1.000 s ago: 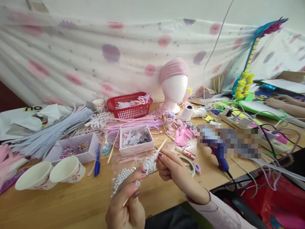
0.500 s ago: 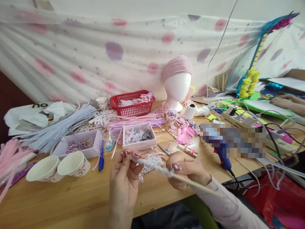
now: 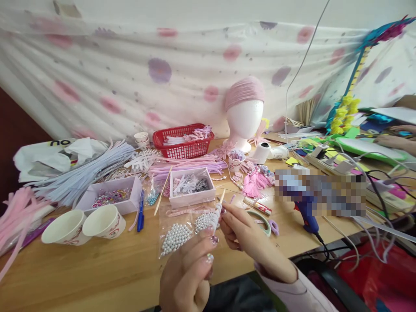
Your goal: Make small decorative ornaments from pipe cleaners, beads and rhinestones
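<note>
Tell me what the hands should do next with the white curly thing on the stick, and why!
Perhaps the right hand should gently push the white coil snug along the stick while the left hand steadies it: the coil wraps around the stick, both hands grip there, and the tip pokes out bare.

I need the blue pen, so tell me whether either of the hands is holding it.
No, the blue pen lies on the table, while the left hand and right hand hold the white-wrapped stick.

dark letters reading "no" [image 3: 60, 142], printed on crumpled white plastic bag [image 3: 40, 160], at left
</note>
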`<action>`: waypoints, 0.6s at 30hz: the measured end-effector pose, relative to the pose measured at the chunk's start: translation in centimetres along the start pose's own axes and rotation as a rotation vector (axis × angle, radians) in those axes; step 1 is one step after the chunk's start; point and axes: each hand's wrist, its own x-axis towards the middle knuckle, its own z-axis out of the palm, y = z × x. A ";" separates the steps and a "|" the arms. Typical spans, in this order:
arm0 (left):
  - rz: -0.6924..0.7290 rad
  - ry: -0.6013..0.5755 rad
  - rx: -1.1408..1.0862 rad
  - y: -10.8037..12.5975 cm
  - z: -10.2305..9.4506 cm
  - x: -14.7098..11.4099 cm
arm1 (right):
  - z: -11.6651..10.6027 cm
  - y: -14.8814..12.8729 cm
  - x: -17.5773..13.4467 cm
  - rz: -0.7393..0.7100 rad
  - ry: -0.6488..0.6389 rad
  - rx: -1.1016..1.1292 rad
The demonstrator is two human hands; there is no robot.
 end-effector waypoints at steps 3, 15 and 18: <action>-0.044 -0.105 -0.034 -0.2 -1.3 1.0 | -1.3 -1.9 -0.7 -0.052 -0.066 -0.606; -1.360 0.323 -0.973 -2.2 -0.1 4.3 | -3.6 -3.8 -0.3 -0.229 -0.745 -0.396; -1.518 0.642 -0.937 -1.7 1.4 3.6 | -2.7 -0.9 -0.2 -0.227 -0.368 0.017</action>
